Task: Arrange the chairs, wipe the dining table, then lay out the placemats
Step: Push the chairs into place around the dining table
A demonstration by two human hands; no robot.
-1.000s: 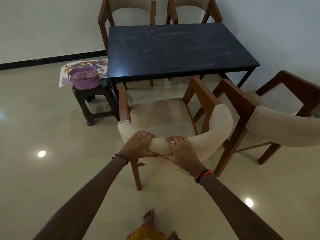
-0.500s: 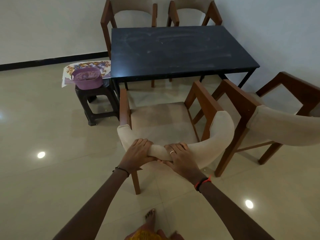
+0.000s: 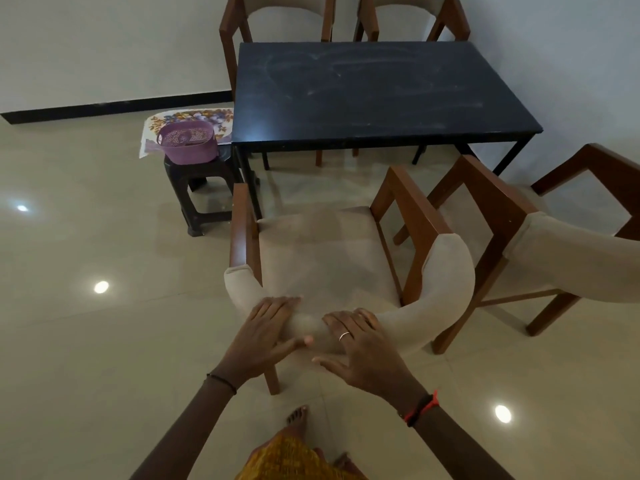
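Observation:
A wooden chair with a beige padded seat and curved backrest [image 3: 446, 282] stands in front of me, facing the black dining table [image 3: 363, 91], whose top shows dusty smears. My left hand [image 3: 266, 334] and my right hand [image 3: 363, 348] lie side by side on the middle of the backrest. Their fingers are flat over its top and the thumbs are spread away, not clasped. Floral placemats [image 3: 194, 117] lie under a purple basket [image 3: 187, 142] on a dark stool [image 3: 204, 181] at the table's left corner.
A second matching chair [image 3: 491, 209] stands angled just right of mine, its arm close to my chair's arm. Two more chairs [image 3: 277, 15] [image 3: 408, 12] sit at the table's far side against the wall. My bare foot [image 3: 298, 419] is on the glossy tile floor.
The chair has slid forward toward the table. Both hands, clasped around the backrest before, have loosened and now lie flat on it with thumbs out.

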